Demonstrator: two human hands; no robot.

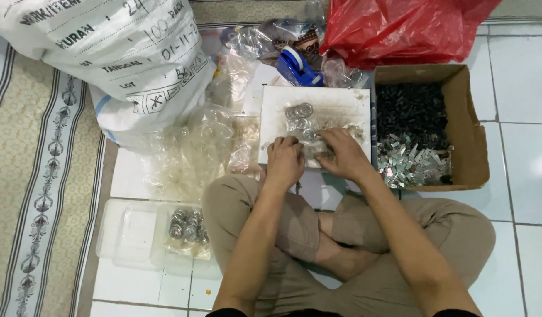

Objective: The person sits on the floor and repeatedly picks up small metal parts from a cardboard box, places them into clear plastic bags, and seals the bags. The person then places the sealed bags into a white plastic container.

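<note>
Big white woven sack lies top left on the floor, w/ a patterned rug along the left edge; red plastic bag top right; brown cardboard box at right holds black bits at the back & silvery metal clips in front; white board sits on the floor just ahead of the crossed legs, beside the box; heap of clear plastic bags left of the board; clear plastic tray by the left knee holds a bagged batch of metal rings; blue tape dispenser behind the board; left hand & right hand, both curled, pinch a small clear packet of metal rings resting on the board's near half.
</note>
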